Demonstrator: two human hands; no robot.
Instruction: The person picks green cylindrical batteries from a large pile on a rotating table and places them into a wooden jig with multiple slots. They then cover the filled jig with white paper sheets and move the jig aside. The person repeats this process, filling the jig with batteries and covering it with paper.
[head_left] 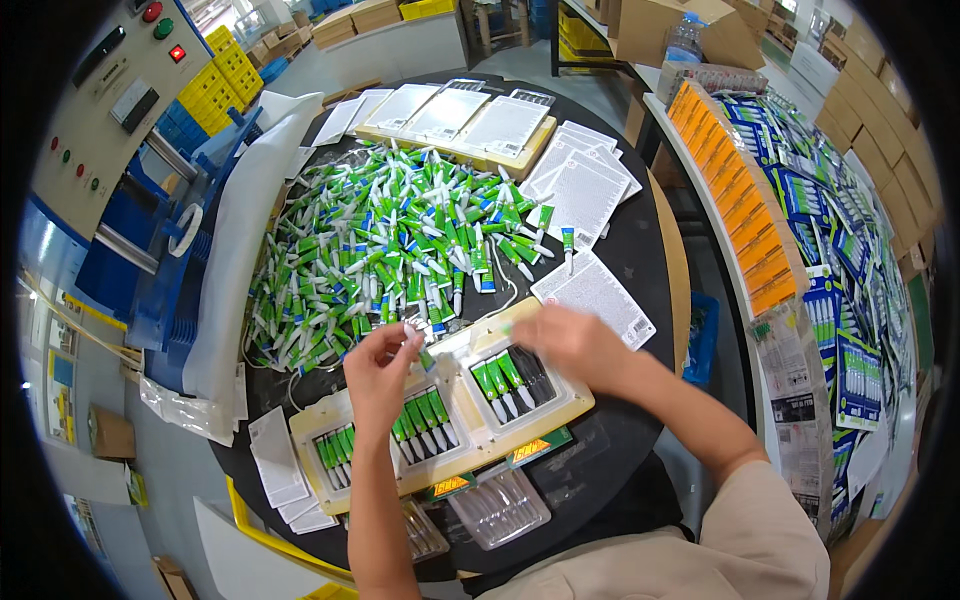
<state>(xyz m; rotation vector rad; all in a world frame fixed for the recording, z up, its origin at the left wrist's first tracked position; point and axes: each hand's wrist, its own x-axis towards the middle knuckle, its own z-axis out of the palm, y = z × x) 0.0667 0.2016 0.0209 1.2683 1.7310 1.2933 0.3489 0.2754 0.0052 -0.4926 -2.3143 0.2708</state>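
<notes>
while both hands work over the cream tray [560,408] at the near edge of the round black table [640,250], the left hand [380,368] pinches a small green tube [424,356] between its fingertips, just above the middle pocket. the right hand [572,340] lies curled over the tray's right pocket, touching the tubes there; whether it grips one cannot be told. three pockets each hold a row of green tubes. a big heap of tubes [390,250] lies just behind the tray, with white printed cards [595,295] to its right and clear plastic shells [500,508] in front.
</notes>
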